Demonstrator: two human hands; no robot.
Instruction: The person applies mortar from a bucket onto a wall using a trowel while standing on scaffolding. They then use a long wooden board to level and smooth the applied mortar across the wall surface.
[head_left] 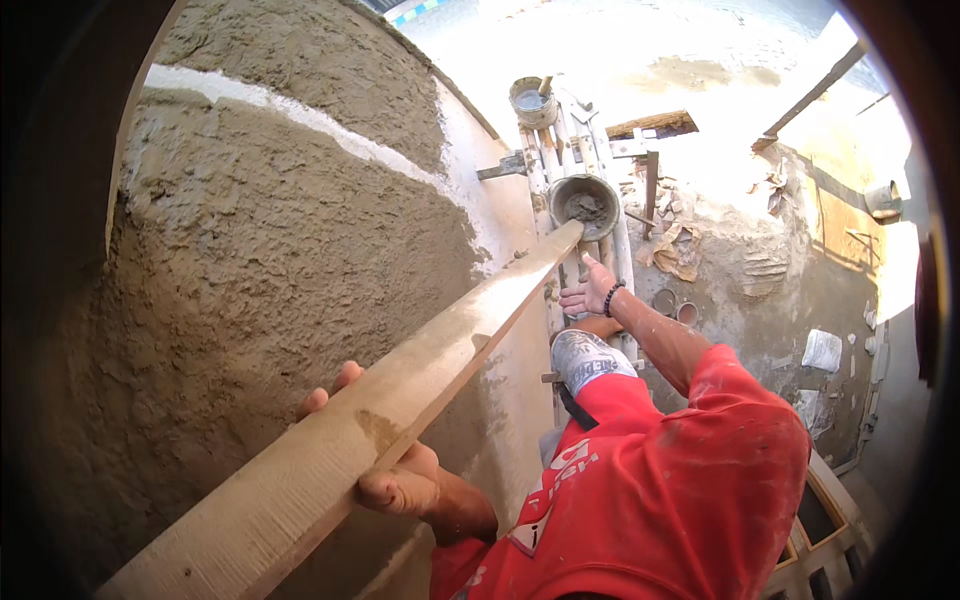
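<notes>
A long wooden board point(400, 405), streaked with wet mortar, runs diagonally from the lower left to the middle of the view. My left hand point(405, 482) is wrapped around its lower half, fingertips showing over the far edge. Beside the board's far end, my right hand point(597, 287) is held out with the fingers stretched and apart, holding nothing; a dark beaded bracelet circles the wrist. Just beyond that end stands a round bucket point(612, 232) with grey mortar point(588, 208) inside. To the left, rough wet plaster point(270, 230) covers a wall.
Several poles form a narrow scaffold point(622, 262) along the wall. Farther along it stands a second bucket point(535, 117) with a handle sticking out. On the ground below lie torn brown paper point(677, 253), rubble and a white sack point(822, 351).
</notes>
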